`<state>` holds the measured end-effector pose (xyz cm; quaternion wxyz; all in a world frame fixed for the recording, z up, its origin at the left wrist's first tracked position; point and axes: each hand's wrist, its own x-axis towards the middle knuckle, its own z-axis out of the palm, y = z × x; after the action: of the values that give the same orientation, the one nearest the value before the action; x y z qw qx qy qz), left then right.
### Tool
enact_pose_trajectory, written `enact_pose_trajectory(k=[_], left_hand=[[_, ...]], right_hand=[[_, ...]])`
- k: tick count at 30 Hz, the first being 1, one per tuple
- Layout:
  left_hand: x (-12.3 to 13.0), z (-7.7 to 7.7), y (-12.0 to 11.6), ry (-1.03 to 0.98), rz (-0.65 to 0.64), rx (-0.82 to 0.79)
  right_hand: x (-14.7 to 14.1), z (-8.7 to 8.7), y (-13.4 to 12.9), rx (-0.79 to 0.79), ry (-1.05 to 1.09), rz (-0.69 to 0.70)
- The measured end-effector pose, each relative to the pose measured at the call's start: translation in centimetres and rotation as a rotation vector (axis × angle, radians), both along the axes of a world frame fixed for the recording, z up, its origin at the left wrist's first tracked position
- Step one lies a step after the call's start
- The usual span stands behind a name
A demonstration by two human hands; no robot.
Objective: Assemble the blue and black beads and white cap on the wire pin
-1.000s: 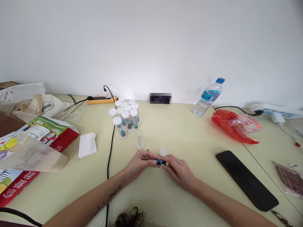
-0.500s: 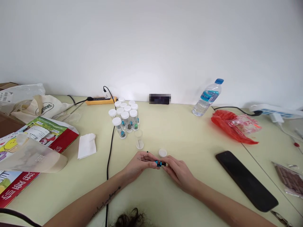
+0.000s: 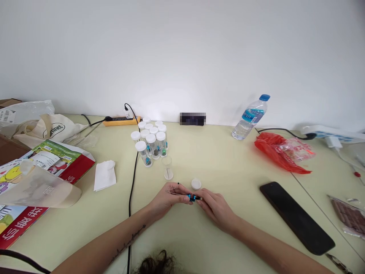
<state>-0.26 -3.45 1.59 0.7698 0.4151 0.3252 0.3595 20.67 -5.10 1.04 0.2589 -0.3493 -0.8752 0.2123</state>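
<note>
Between my two hands is a small blue-and-black piece [image 3: 192, 197], too small to name exactly. My left hand [image 3: 169, 196] pinches its blue end between thumb and fingers. A thin pale cord [image 3: 172, 191] loops over that hand, with a tiny dark bead-like tip [image 3: 178, 183]. The fingertips of my right hand [image 3: 214, 208] close on the black end. Just beyond the hands, a white round cap [image 3: 196, 184] lies on the table. An uncapped clear tube [image 3: 167, 168] stands to its left, with a thin dark strip inside.
Several white-capped clear tubes [image 3: 152, 141] holding small coloured pieces cluster at the back left. A black cable [image 3: 132, 190] runs down the table beside them. A folded tissue [image 3: 105, 176] lies left, a water bottle [image 3: 251, 117] leans at the back, and a black phone-like slab [image 3: 296, 217] lies right.
Both hands stay in nearly the same place. The blue-and-black piece has turned or shifted very slightly between the fingertips.
</note>
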Motion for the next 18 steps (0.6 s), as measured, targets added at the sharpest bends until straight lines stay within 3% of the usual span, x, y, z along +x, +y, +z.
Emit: enact_pose_trajectory(k=[18], left_hand=[[-0.04,-0.37,0.14,-0.004,0.006,0.009]], right_hand=[[0.15,0.00,0.12,-0.023,0.052,0.036]])
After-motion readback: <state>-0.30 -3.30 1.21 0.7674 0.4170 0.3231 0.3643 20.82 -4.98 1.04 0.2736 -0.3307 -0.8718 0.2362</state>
